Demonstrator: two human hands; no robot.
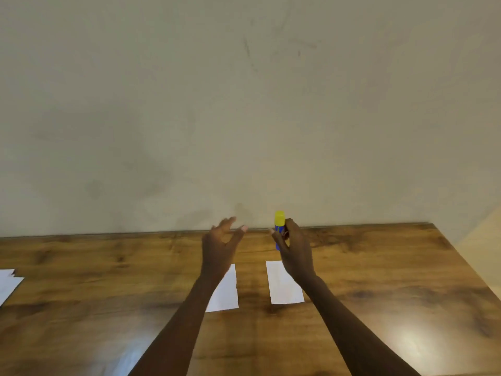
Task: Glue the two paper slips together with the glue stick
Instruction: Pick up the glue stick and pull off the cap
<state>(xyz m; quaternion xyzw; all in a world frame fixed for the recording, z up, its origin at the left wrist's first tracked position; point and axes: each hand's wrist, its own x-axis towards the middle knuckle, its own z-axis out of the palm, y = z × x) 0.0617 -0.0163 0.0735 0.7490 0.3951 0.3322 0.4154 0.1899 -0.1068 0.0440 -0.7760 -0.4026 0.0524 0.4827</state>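
My right hand (pixel 294 246) grips a blue glue stick (pixel 279 229) with its yellow cap on, upright, above the far part of the wooden table (pixel 108 267). My left hand (pixel 221 240) hovers a short way to its left, fingers spread and relaxed, holding nothing. Two white paper slips lie flat side by side below the hands: the left slip (pixel 226 293) is partly covered by my left forearm, the right slip (pixel 284 286) is partly covered by my right wrist. A gap of bare wood separates the slips.
A torn white sheet (pixel 6 283) lies at the table's left edge. A plain beige wall (pixel 244 104) rises right behind the table's far edge. The table's right edge runs diagonally at the far right.
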